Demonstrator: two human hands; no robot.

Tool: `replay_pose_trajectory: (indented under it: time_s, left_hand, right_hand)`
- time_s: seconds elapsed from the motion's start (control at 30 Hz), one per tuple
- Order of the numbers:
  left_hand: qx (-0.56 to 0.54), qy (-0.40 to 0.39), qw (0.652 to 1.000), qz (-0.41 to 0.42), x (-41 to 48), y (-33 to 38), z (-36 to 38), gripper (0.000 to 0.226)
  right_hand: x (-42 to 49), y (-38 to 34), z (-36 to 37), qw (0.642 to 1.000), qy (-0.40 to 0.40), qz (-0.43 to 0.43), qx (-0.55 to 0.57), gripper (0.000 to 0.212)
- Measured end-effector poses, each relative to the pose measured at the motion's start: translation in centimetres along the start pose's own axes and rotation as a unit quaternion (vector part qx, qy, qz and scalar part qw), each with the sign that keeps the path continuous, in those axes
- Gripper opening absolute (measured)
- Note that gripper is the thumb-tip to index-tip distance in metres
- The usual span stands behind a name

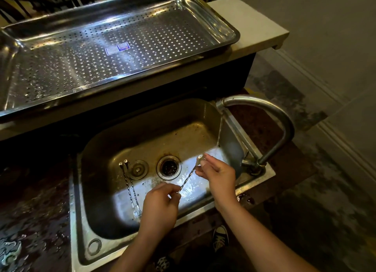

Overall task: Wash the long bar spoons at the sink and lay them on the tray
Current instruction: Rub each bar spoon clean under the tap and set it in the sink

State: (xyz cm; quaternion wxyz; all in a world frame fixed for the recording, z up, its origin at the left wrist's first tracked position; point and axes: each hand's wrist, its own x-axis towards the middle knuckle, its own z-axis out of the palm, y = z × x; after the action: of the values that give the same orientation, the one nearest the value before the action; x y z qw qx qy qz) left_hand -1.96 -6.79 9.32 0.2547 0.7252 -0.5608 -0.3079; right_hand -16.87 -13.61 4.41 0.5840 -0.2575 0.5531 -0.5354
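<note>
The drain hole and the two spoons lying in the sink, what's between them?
In the head view, a round metal drain stopper lies between the drain hole and the two spoons.

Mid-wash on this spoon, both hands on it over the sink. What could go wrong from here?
The wet bar spoon is pinched only at its ends by the left hand and right hand; it could slip toward the open drain. Two spoons in the basin lie unwashed and are easy to forget. The perforated tray sits higher, so carrying will drip.
</note>
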Motion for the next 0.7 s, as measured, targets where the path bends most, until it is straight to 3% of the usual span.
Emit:
replay_pose_trajectory:
  time_s: [0.2, 0.57, 0.7]
  left_hand:
    - [-0.005, 0.000, 1.000, 0.004, -0.1, -0.1, 0.3, 0.016]
    - [0.026, 0.017, 0.998, 0.046, 1.5, 2.0, 1.6, 0.018]
    - [0.004, 0.016, 1.000, 0.025, 2.6, 2.4, 1.9, 0.018]
  right_hand:
    - [0.7, -0.9, -1.1, 0.971, -0.100, 0.146, 0.159, 0.028]
    - [2.2, -2.9, -0.8, 0.979, -0.011, 0.111, 0.172, 0.028]
    - [2.1, -2.5, -0.1, 0.976, -0.038, 0.118, 0.182, 0.028]
